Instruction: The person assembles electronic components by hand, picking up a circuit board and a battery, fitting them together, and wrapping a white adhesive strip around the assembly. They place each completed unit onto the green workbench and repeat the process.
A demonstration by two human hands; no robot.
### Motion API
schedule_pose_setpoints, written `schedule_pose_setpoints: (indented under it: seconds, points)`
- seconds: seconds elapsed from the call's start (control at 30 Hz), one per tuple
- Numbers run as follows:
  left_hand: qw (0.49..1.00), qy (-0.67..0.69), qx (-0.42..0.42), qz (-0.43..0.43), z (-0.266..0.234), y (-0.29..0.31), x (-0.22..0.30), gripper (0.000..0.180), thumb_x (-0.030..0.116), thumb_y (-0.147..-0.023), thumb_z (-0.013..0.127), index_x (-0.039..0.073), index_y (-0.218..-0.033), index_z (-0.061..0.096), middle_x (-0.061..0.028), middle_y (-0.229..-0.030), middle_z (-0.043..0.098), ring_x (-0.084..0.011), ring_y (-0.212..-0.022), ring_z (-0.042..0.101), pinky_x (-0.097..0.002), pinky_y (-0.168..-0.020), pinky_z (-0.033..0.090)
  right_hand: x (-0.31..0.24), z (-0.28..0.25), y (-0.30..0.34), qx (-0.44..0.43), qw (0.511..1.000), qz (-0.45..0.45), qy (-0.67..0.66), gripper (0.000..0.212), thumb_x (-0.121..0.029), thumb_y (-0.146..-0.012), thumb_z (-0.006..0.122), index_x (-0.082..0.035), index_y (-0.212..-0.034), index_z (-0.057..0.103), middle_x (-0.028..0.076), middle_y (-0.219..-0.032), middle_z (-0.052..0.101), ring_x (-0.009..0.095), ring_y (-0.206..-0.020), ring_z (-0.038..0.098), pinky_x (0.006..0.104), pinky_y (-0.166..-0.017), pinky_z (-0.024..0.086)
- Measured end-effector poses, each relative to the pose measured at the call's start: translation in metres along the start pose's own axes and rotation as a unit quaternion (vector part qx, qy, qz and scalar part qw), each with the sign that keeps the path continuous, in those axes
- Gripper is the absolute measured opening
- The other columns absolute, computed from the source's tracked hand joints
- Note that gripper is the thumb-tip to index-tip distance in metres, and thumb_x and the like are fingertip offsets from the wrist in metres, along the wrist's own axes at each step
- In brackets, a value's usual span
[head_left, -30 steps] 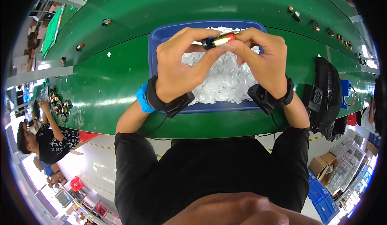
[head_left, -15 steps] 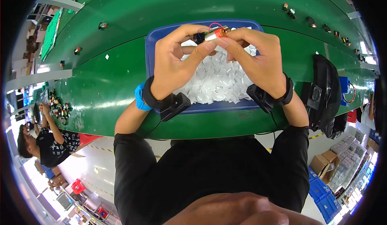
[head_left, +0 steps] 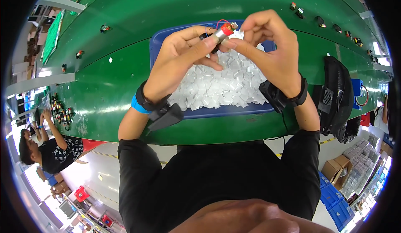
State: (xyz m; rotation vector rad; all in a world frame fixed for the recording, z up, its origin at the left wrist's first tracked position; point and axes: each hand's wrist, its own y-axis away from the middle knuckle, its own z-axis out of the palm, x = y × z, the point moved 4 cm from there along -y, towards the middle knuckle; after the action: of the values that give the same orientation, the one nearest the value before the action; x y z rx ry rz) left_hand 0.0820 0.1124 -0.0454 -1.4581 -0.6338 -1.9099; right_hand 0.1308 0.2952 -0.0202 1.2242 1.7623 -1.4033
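Left hand (head_left: 177,59): thumb and fingers pinch the small cylindrical part.
Right hand (head_left: 277,51): thumb and index fingers parted; thumb tip just beside the part, contact cannot be told.
Cylindrical part (head_left: 222,32): raised above the far side of the tub, tilted, red end up and to the right; silver body, metal connector at the tip, thin red wire (head_left: 222,21) looping over.
Wrists: black strapped device on each; blue band (head_left: 139,105) on the left.
Tub (head_left: 221,113): blue, below the hands, holding many white slips (head_left: 227,84).
Counter (head_left: 108,80): green; heap of small parts (head_left: 61,112) far left, black bag (head_left: 338,93) at right.
Beyond: co-worker (head_left: 56,151) at left.
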Motion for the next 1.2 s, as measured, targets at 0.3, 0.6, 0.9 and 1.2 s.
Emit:
schedule_pose_setpoints:
  seconds: [0.3, 0.6, 0.9, 1.2]
  points:
    - [0.978, 0.113, -0.117, -0.132, -0.004, 0.003, -0.002, 0.04, 0.028, -0.102, 0.057, -0.006, -0.121, 0.061, -0.0117, -0.097, 0.067, -0.0105, -0.076, 0.06, -0.0281, -0.069, 0.061, 0.001, 0.003, -0.002, -0.098, 0.986, -0.138, 0.004, 0.036, 0.001, -0.083, 0.076, -0.002, -0.119, 0.068, 0.007, -0.09, 0.066, 0.011, -0.068, 0.064, 0.0215, -0.06, 0.05]
    - [0.988, 0.081, -0.036, -0.126, 0.003, 0.001, -0.001, 0.04, 0.032, -0.102, 0.057, -0.002, -0.122, 0.063, -0.0082, -0.104, 0.067, -0.0096, -0.079, 0.06, -0.0281, -0.075, 0.061, 0.005, 0.0, -0.006, -0.058, 0.997, -0.037, -0.02, 0.037, 0.002, -0.084, 0.074, -0.001, -0.12, 0.067, 0.006, -0.091, 0.066, 0.011, -0.074, 0.065, 0.0224, -0.067, 0.053]
    - [0.984, 0.131, -0.013, -0.124, -0.009, 0.003, -0.006, 0.037, 0.031, -0.101, 0.061, -0.001, -0.121, 0.064, -0.0077, -0.11, 0.067, -0.0122, -0.091, 0.066, -0.0281, -0.082, 0.06, -0.006, -0.007, -0.003, 0.015, 0.988, -0.14, 0.065, 0.028, 0.004, -0.081, 0.077, 0.001, -0.108, 0.068, 0.007, -0.093, 0.067, 0.013, -0.081, 0.065, 0.0227, -0.068, 0.053]
    - [0.997, 0.006, 0.0, -0.08, -0.003, 0.002, 0.005, 0.036, 0.03, -0.099, 0.064, -0.003, -0.114, 0.066, -0.0103, -0.103, 0.071, -0.0182, -0.089, 0.072, -0.0297, -0.078, 0.061, -0.006, 0.005, 0.002, -0.038, 0.984, -0.152, 0.089, 0.021, 0.004, -0.079, 0.079, 0.001, -0.099, 0.07, 0.01, -0.091, 0.067, 0.013, -0.075, 0.064, 0.0238, -0.062, 0.051]
